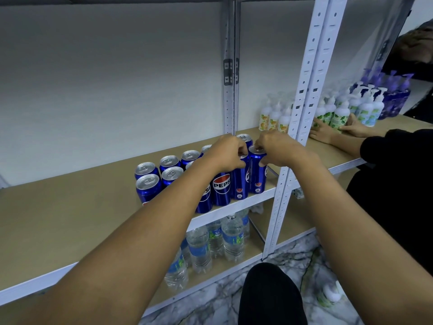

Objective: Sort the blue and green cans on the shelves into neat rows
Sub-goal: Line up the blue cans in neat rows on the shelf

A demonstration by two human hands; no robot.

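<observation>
From the head camera, both hands reach to the right end of a cluster of blue cans (221, 188) standing upright on the tan shelf (70, 207). The left hand (226, 152) curls its fingers over the top of one front-row can (241, 181); the lid sits directly under the fingertips and the body hangs below the knuckles. The right hand (276, 148) grips the end can (257, 174) just beside it, fingers on the rim and the thumb pressed against the can's right side. The two held cans touch or nearly touch. The remaining cans stand to the left of and behind the left hand's fingers, in rough rows. Water bottles (232, 235) stand on the shelf below, under both hands.
</observation>
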